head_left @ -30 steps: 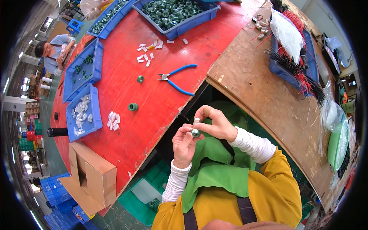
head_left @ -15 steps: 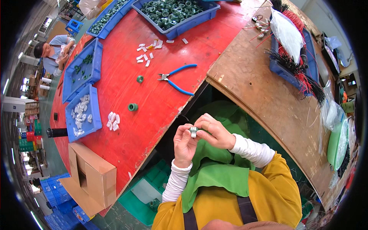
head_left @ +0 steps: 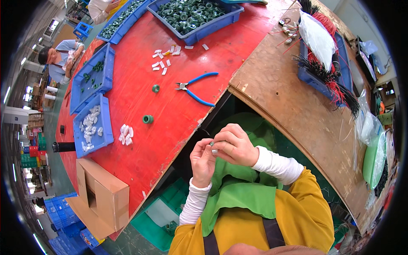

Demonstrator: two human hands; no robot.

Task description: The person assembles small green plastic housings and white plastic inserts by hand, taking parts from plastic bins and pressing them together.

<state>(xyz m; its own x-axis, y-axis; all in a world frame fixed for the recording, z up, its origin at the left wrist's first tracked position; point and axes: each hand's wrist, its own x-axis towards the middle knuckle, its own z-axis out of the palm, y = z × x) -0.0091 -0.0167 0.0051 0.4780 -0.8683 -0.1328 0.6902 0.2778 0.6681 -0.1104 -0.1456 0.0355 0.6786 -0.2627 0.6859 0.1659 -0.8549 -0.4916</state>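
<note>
Both hands meet above the lap, off the table edge: left hand [head_left: 203, 159] and right hand [head_left: 233, 144] pinch between their fingertips a small green ring [head_left: 211, 144] with a white piece against it, the fingers closed on it from either side. Risk, as a judgement: the part is tiny and held over the gap below the red table [head_left: 178, 114], so a slipped pinch would likely drop it into the green bin [head_left: 159, 212] or onto the floor. Blue-handled pliers [head_left: 196, 87] lie at 12 o'clock from the hands; two loose green rings [head_left: 148, 119] at 10 to 11 o'clock. Blue tray of white clips [head_left: 92, 126], rectangular, at 9 o'clock; blue tray of green rings [head_left: 193, 15] at 12 o'clock, far edge. Brown cardboard box [head_left: 102, 197], open-sided, at 8 o'clock. Blue bin of red and black wires [head_left: 325, 70], with a white bag atop, at 1 o'clock. No labels legible.
</note>
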